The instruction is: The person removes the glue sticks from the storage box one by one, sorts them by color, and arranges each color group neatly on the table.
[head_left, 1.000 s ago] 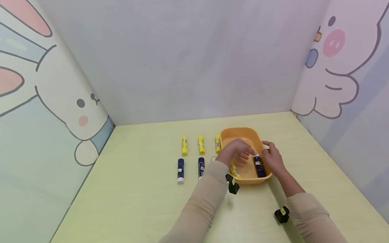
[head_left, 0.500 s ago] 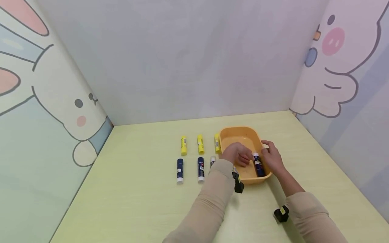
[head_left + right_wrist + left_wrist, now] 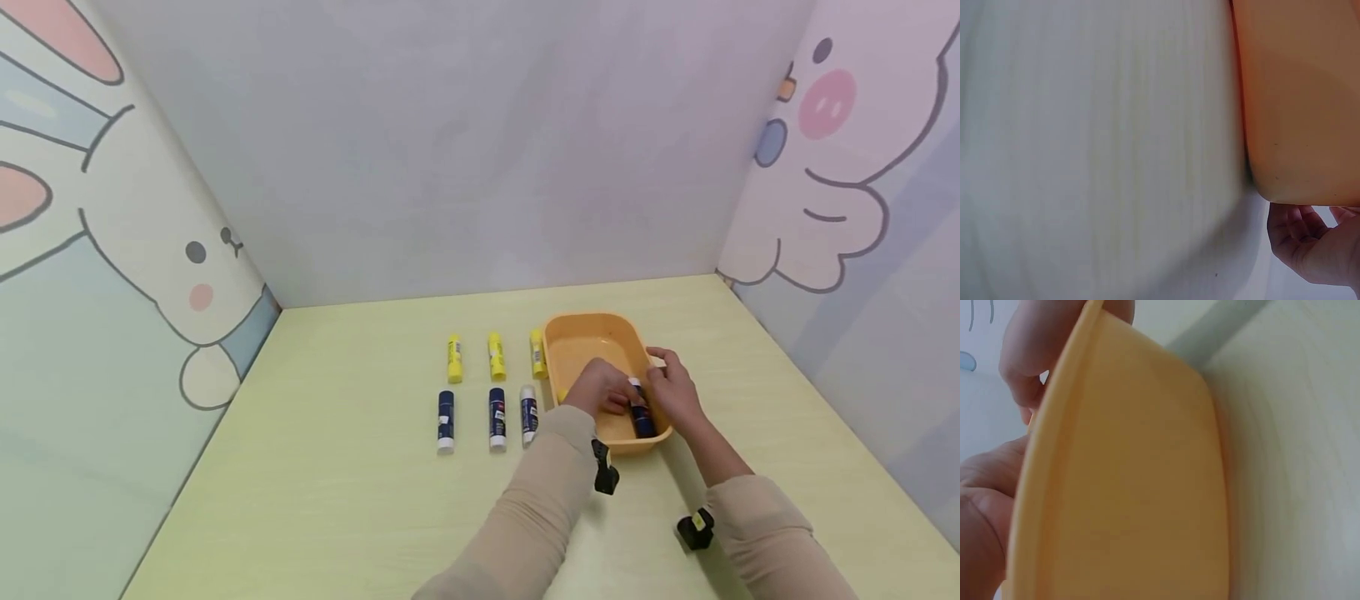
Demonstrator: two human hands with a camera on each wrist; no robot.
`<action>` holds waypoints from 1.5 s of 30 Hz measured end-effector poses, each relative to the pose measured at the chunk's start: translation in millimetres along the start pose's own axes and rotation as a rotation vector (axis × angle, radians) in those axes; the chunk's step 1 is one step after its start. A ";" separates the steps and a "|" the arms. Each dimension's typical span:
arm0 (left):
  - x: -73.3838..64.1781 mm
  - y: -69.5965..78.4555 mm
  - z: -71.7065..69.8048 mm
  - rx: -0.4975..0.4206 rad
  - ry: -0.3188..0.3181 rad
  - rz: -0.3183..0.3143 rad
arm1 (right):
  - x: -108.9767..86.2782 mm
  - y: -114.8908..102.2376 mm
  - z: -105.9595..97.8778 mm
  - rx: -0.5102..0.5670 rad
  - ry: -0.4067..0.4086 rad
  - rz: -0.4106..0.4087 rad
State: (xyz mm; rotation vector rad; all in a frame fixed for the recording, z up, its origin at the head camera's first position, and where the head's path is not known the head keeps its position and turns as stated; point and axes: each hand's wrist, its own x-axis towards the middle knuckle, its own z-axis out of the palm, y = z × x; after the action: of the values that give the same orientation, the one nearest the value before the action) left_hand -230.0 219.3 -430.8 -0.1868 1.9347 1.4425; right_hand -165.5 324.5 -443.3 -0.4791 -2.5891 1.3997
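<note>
My left hand reaches inside an orange plastic basket, its curled fingers gripping the upper part of a dark blue glue stick with a white end. That stick lies along the basket's right side. A sliver of a yellow glue stick shows by the left wall, the rest hidden behind my left hand. On the basket's right rim, my right hand holds the edge. Its bent fingers also show against the basket wall in the right wrist view. In the left wrist view, the near wall hides the glue sticks.
Left of the basket, yellow glue sticks stand in a back row. Dark blue glue sticks form a front row, the rightmost one close to my left sleeve. Walls with cartoon animals enclose the table.
My left hand has moved right inside the basket, from above the yellow stick to the dark blue glue stick, and now grips it. My right hand stays on the rim.
</note>
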 end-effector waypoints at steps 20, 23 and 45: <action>1.2 -2.1 8.6 -0.124 0.074 0.051 | -0.1 0.6 0.4 0.030 -0.010 0.018; -0.2 -4.1 4.8 -0.102 0.079 0.078 | -0.5 1.8 0.2 0.049 -0.018 0.026; -31.9 2.4 -28.8 -0.144 -0.017 0.355 | -3.2 3.2 -0.5 0.033 -0.024 0.022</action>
State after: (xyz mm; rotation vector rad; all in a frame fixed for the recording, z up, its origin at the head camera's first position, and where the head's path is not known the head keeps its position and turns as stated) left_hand -220.5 185.6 -405.8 0.1103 1.9176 1.8080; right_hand -161.7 325.4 -445.6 -0.4900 -2.5828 1.4619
